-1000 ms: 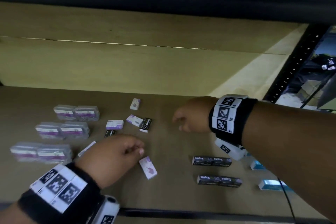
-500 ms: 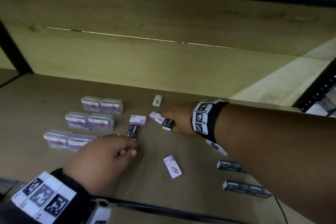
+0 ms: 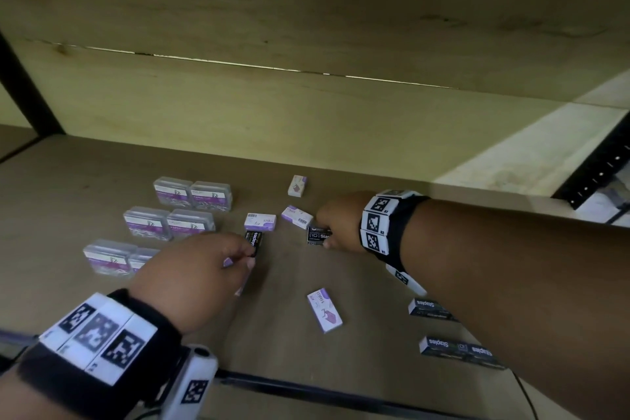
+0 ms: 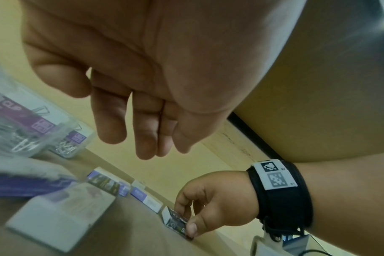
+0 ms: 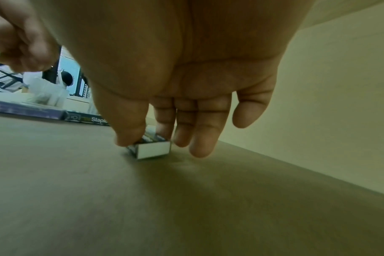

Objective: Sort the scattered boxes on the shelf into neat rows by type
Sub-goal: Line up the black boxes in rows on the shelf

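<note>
Two small black staples boxes lie mid-shelf. My right hand (image 3: 322,238) pinches one black staples box (image 3: 317,235) between thumb and index finger; the right wrist view shows that box (image 5: 152,149) resting on the shelf under the hand (image 5: 147,138). My left hand (image 3: 250,256) hovers with loose fingers (image 4: 143,138) just short of the other black staples box (image 3: 255,239) and holds nothing. A purple-white box (image 4: 55,220) lies on the shelf beneath it. Other purple-white staples boxes (image 3: 260,222) (image 3: 296,216) (image 3: 297,185) (image 3: 324,310) lie scattered.
Clear paper-clip cases stand in paired rows at the left (image 3: 191,194) (image 3: 167,223) (image 3: 109,256). Two rows of long black Staples boxes (image 3: 431,309) (image 3: 456,351) sit at the right. The wooden back wall (image 3: 306,112) closes the shelf; its dark front edge (image 3: 306,389) runs below.
My right hand has reached left and closed on a black staples box. My left hand has moved forward to the other black box. The camera has swung left.
</note>
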